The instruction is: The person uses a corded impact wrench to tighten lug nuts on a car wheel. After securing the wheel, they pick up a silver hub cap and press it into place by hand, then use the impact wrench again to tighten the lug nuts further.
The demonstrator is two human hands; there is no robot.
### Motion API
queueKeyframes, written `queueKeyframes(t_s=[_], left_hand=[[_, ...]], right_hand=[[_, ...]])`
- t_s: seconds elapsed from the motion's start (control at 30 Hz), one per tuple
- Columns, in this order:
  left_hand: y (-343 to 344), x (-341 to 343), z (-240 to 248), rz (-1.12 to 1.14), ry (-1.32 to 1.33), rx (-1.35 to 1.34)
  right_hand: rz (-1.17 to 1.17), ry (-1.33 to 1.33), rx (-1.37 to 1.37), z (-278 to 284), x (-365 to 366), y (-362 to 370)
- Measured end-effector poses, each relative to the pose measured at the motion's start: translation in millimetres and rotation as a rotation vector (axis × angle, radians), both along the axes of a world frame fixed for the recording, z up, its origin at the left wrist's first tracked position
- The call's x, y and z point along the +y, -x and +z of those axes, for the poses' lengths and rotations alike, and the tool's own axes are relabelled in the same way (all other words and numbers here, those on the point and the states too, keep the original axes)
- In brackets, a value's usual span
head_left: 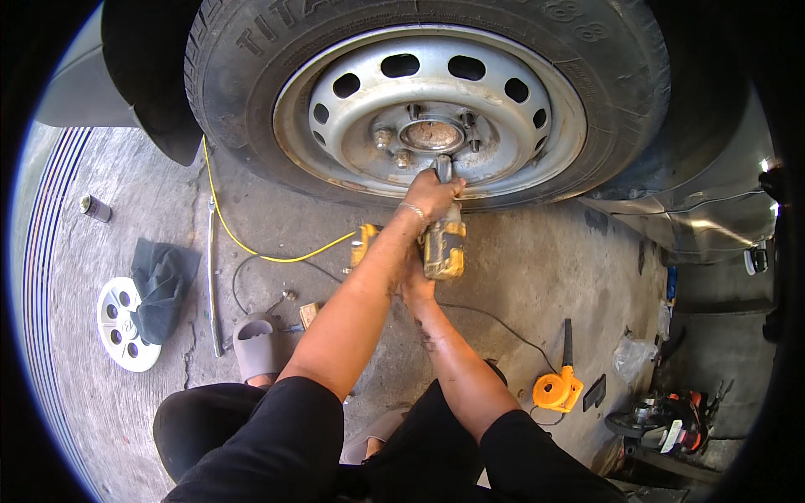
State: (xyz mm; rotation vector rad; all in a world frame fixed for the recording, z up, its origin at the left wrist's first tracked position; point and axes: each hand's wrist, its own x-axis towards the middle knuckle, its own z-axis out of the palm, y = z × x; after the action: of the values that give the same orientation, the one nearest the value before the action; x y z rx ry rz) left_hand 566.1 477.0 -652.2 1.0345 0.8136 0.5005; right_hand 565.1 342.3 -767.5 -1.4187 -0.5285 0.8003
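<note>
A steel wheel (432, 90) with a black tire (231, 117) is in front of me on a vehicle. Lug nuts (383, 139) sit at its left and lower left, and studs (468, 121) show around the rusty hub centre (432, 134). My left hand (432, 194) is wrapped round the front of a yellow and black impact wrench (444, 247), by its socket (444, 168). That socket meets the wheel at the lower edge of the hub; what is inside it is hidden. Below, my right hand (416, 281) grips the wrench's handle, its fingers partly covered.
A yellow hose (243, 245) curves across the concrete toward the wrench. On the left lie a metal bar (213, 285), a white wheel cover (126, 348), a dark cloth (161, 285) and a can (96, 208). An orange blower (553, 391) and a plastic bag (632, 358) lie right.
</note>
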Motion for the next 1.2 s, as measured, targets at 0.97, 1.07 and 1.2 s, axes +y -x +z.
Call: queueKeyframes(t_s=[0.97, 1.07, 1.2], left_hand=[[-4.0, 2.8, -0.4, 0.003, -0.032, 0.182], [-4.6, 2.6, -2.4, 0.008, -0.033, 0.173], [-3.3, 2.1, -3.8, 0.011, -0.031, 0.188]], right_hand=[[0.291, 0.227, -0.452, -14.5, -2.8, -26.9], [0.290, 0.252, -0.444, -7.5, -1.8, -24.2], [0.202, 0.196, -0.619, -3.4, -6.9, -21.3]])
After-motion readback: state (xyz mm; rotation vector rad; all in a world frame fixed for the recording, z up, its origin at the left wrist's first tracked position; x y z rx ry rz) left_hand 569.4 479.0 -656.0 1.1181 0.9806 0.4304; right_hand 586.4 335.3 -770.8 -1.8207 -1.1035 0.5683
